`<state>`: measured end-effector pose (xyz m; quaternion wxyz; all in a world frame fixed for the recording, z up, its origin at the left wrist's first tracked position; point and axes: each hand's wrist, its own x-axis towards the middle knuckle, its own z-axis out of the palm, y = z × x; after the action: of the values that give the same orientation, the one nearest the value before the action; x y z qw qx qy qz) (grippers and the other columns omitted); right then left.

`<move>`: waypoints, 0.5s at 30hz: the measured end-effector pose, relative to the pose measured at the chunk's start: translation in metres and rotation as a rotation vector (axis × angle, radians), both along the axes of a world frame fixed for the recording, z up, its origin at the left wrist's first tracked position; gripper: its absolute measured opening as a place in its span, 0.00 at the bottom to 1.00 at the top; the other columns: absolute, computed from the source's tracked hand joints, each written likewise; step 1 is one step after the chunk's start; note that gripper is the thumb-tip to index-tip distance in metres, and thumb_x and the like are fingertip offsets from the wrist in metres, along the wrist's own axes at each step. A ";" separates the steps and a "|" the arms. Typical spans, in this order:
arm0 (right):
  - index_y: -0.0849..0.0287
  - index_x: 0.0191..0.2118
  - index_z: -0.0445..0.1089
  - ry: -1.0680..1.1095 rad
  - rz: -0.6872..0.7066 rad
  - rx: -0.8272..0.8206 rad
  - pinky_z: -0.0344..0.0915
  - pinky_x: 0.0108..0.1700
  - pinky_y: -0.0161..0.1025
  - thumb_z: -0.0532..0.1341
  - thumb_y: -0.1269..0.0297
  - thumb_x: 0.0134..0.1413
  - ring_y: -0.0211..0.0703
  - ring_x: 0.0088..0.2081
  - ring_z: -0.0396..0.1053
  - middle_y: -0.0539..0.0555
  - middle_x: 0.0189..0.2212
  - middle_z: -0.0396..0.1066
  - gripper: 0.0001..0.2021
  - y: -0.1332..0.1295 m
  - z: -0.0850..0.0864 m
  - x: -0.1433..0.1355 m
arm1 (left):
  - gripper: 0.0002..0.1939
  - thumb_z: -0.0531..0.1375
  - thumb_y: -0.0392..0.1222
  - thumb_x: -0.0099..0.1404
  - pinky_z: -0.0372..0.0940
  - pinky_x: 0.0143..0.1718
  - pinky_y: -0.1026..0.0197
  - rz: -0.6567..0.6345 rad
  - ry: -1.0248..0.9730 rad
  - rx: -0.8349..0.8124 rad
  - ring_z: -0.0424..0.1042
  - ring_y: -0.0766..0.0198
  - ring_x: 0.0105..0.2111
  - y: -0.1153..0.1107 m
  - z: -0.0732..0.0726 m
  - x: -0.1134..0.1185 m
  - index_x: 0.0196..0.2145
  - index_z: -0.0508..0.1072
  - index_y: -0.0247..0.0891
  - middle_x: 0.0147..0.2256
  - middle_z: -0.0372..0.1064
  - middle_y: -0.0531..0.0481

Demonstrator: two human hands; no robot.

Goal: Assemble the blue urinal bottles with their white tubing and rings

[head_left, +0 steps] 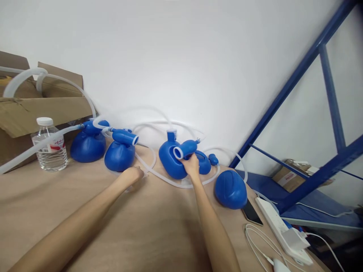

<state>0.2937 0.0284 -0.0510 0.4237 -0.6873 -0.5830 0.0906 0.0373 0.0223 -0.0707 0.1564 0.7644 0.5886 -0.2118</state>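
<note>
My right hand point(192, 164) is closed around the underside of a blue urinal funnel point(187, 149), whose pale-rimmed mouth faces me. Right behind it stands a blue urinal bottle point(171, 160) with an upright neck. My left hand point(134, 175) is a fist low over the table, with a bit of something clear beside the fingers; what it holds is hidden. Close to that fist sits another blue bottle point(119, 156), topped by a second funnel point(124, 136). A whitish hose point(161, 176) curves across the table between my hands.
More blue bottles stand at the left point(88, 147) and right point(231, 189). A water bottle point(51, 147) is by an open cardboard box point(45, 109) with hoses over it. A phone point(252, 212), power strip point(279, 228) and white cables lie at right, beside a blue metal frame point(286, 85).
</note>
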 end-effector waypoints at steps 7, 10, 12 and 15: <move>0.57 0.59 0.71 -0.031 0.164 -0.081 0.68 0.59 0.52 0.70 0.47 0.56 0.62 0.58 0.73 0.61 0.51 0.79 0.30 0.040 -0.026 -0.049 | 0.22 0.74 0.50 0.59 0.76 0.43 0.49 -0.078 -0.136 0.032 0.80 0.43 0.47 -0.014 0.033 -0.017 0.48 0.80 0.37 0.51 0.78 0.39; 0.62 0.59 0.72 -0.018 0.220 -0.112 0.68 0.60 0.53 0.67 0.46 0.60 0.63 0.58 0.73 0.64 0.52 0.79 0.29 0.050 -0.027 -0.055 | 0.26 0.73 0.47 0.53 0.75 0.41 0.50 -0.147 -0.212 0.061 0.80 0.38 0.46 -0.022 0.046 -0.017 0.49 0.80 0.38 0.50 0.79 0.37; 0.61 0.60 0.72 -0.001 0.264 -0.125 0.69 0.60 0.50 0.65 0.46 0.63 0.58 0.57 0.74 0.62 0.52 0.80 0.28 0.051 -0.027 -0.050 | 0.28 0.68 0.46 0.56 0.74 0.47 0.50 -0.212 -0.270 0.103 0.79 0.40 0.50 -0.025 0.051 -0.014 0.55 0.77 0.39 0.53 0.77 0.37; 0.57 0.63 0.72 0.018 0.317 -0.136 0.71 0.59 0.46 0.72 0.49 0.56 0.52 0.54 0.76 0.58 0.52 0.80 0.32 0.039 -0.022 -0.020 | 0.35 0.62 0.46 0.62 0.68 0.59 0.50 -0.304 -0.365 0.183 0.73 0.43 0.60 -0.025 0.052 -0.006 0.66 0.68 0.38 0.64 0.68 0.36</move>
<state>0.2739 0.0670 -0.0728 0.3617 -0.6131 -0.6727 0.2018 0.0313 -0.0032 -0.0188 0.1566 0.8807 0.4454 -0.0375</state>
